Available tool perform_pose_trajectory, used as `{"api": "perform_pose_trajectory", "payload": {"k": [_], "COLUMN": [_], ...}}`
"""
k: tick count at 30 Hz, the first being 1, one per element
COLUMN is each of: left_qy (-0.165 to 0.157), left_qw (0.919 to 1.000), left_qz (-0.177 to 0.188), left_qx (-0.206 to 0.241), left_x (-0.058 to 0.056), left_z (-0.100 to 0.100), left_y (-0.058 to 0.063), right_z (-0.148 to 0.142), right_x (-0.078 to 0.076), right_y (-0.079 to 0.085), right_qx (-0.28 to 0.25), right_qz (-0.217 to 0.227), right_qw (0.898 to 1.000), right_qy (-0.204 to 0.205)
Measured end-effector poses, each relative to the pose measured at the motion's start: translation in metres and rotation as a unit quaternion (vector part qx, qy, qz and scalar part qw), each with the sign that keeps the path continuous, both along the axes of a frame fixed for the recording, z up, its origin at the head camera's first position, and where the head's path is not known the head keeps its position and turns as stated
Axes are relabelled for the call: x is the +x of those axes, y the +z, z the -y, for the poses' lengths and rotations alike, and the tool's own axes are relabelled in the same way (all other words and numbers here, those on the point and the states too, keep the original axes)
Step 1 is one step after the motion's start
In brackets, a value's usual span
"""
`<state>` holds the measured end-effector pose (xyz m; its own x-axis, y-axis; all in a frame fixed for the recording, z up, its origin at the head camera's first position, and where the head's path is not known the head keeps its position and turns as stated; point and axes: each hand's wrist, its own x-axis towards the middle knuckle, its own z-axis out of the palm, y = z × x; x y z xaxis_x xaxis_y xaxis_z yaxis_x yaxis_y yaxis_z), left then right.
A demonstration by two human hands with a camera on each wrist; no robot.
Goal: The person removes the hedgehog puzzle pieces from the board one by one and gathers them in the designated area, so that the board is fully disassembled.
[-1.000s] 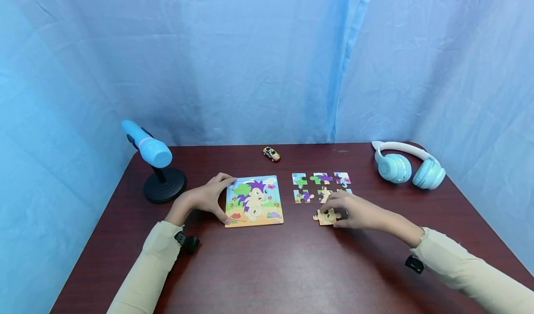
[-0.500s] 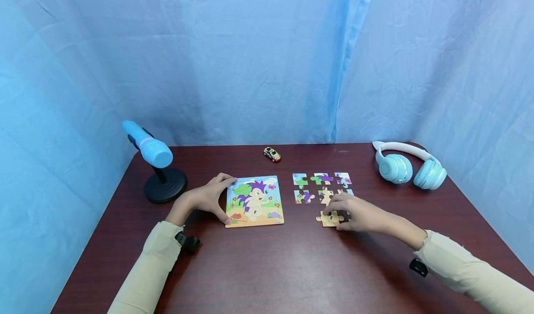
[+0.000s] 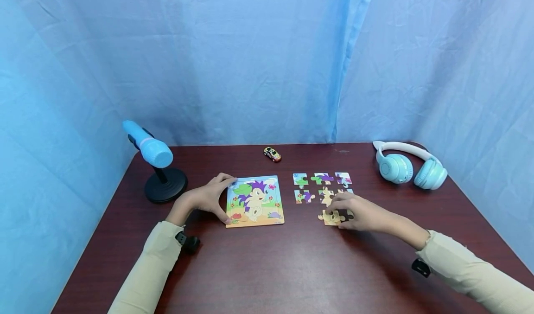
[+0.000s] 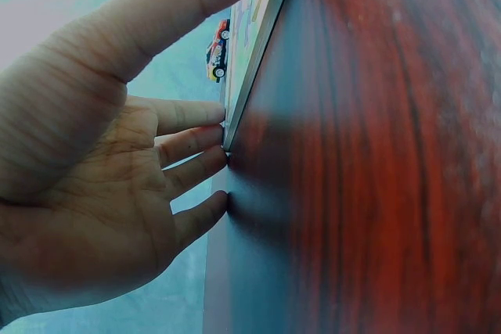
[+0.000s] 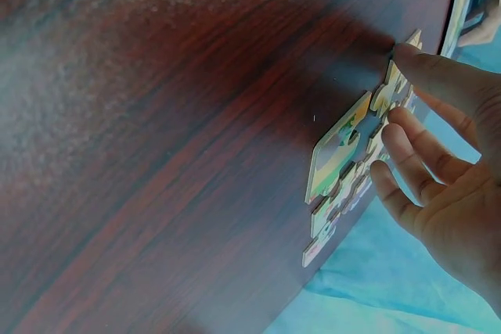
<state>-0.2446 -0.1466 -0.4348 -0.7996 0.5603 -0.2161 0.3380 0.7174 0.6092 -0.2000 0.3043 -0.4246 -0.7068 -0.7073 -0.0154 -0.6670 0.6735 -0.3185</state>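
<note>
My left hand (image 3: 208,198) spans the left side of a square hedgehog puzzle board (image 3: 276,202), thumb at the near corner and fingers at the far one. In the left wrist view, that hand's fingers (image 4: 192,163) are nearly straight against the edge of the board. Farther right, my right hand (image 3: 362,213) pinches a beige puzzle piece (image 3: 331,218) between thumb and index finger, low at the table. Behind it lie more puzzle pieces (image 3: 300,179) in rows, some partly hidden by the hand. A green and yellow piece (image 5: 335,163) shows beside the right hand's fingers in the right wrist view.
A blue microphone (image 3: 155,152) on a round black stand (image 3: 165,186) is at the left. A small toy car (image 3: 272,154) sits near the back edge, and light blue headphones (image 3: 396,168) lie at the back right. Blue cloth (image 3: 250,63) surrounds the dark wooden table (image 3: 267,267).
My right hand has slid the beige puzzle piece slightly to the right, under the other pieces' middle column. The left hand and the board have stayed put.
</note>
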Motion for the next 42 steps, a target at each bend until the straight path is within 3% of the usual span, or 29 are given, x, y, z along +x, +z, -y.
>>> {"api": "perform_pose_trajectory", "payload": {"k": [10,16,20,27,42], "left_qy": [-0.001,-0.001,0.001,0.002,-0.008], "left_qw": [1.0000,1.0000,1.0000,0.9999,0.9999], "left_qz": [0.004,0.003,0.002,0.003,-0.004], "left_qx": [-0.002,-0.005,-0.008,-0.011,-0.010], "left_x": [0.000,-0.001,-0.002,-0.001,0.001], "left_z": [0.000,-0.002,-0.003,-0.002,-0.001], "left_y": [0.002,0.003,0.003,0.004,0.002], "right_z": [0.005,0.023,0.046,0.096,0.192], "right_x": [-0.001,-0.004,-0.005,-0.009,-0.020], "right_y": [0.002,0.001,0.004,0.004,0.006], "right_qx": [-0.012,-0.036,-0.049,-0.080,-0.045], "right_qz": [0.000,0.006,0.015,0.014,0.026], "right_qw": [1.000,0.999,0.999,0.994,0.994], "right_qy": [0.010,0.014,0.019,0.067,0.095]}}
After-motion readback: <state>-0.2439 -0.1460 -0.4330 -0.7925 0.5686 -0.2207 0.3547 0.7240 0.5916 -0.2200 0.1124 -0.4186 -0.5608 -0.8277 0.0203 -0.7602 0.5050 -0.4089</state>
